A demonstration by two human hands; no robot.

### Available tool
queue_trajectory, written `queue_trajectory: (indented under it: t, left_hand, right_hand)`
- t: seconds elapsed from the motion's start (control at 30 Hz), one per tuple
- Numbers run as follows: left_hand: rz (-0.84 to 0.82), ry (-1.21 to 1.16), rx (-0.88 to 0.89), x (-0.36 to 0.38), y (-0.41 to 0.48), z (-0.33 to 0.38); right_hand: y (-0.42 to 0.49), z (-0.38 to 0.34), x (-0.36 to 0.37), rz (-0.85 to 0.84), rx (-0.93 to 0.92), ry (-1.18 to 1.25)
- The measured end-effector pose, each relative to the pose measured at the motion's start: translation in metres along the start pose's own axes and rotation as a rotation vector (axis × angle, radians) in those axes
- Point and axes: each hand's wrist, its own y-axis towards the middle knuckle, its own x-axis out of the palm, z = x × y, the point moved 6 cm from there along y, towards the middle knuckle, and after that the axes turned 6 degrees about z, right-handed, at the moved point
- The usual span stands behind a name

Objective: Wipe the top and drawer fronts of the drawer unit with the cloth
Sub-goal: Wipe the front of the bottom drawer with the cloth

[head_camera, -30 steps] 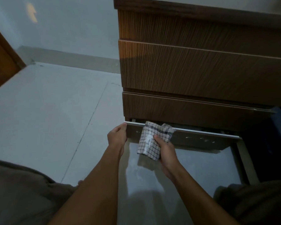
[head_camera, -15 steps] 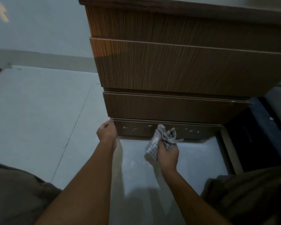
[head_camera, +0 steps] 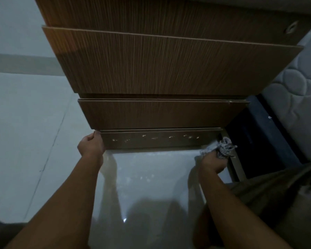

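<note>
A brown wood-grain drawer unit (head_camera: 162, 69) fills the upper middle, with stacked drawer fronts. Its lowest drawer (head_camera: 151, 173) is pulled out toward me, showing a pale glossy bottom and a brown inner wall with small marks. My left hand (head_camera: 91, 145) grips the left end of that wall. The checked cloth (head_camera: 220, 148) is bunched in my right hand (head_camera: 212, 162), pressed at the right end of the wall, in the drawer's back right corner.
A pale tiled floor (head_camera: 25, 123) spreads to the left, with a grey skirting along the wall. A quilted mattress (head_camera: 298, 97) on a dark base stands close at the right. My knees frame the bottom corners.
My right hand has carried the cloth from the middle of the drawer's inner wall to its right end. The view has moved closer and downward. My left hand keeps its grip.
</note>
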Motion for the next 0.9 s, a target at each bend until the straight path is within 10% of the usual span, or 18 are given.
queue_trajectory:
  t: [0.9]
  left_hand:
    - [-0.107, 0.092, -0.076, -0.013, 0.017, 0.009]
  right_hand:
    - [-0.179, 0.083, 0.086, -0.438, -0.291, -0.363]
